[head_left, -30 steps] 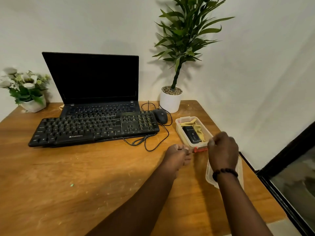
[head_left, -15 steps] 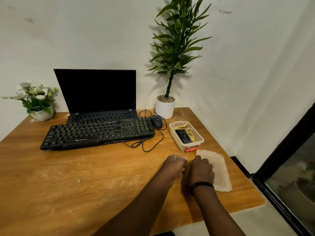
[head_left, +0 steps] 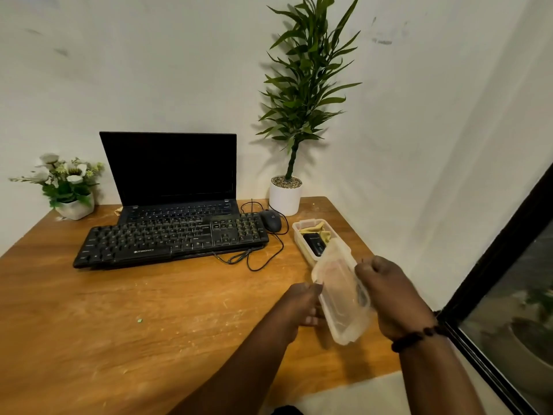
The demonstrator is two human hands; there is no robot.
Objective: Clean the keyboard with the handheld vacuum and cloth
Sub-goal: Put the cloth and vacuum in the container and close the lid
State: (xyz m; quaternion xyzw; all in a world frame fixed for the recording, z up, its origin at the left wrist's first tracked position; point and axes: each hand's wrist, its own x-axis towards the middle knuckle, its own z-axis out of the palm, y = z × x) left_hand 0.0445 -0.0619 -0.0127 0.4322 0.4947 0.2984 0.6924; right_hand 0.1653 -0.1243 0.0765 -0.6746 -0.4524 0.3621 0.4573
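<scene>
A black keyboard lies on the wooden desk in front of an open laptop. To its right stands an open clear plastic box that holds a small black handheld vacuum and a yellow cloth. Both hands hold the box's clear lid tilted above the desk, in front of the box. My left hand grips the lid's left edge. My right hand grips its right edge, fingers curled round it.
A black mouse and its looped cable lie between keyboard and box. A tall potted plant stands at the back right, a small flower pot at the back left. The desk's right edge drops beside a dark window frame.
The lid lay flat on the desk at the right half a second ago. Now both hands hold it lifted and tilted in front of the box. The camera has tilted upward.
</scene>
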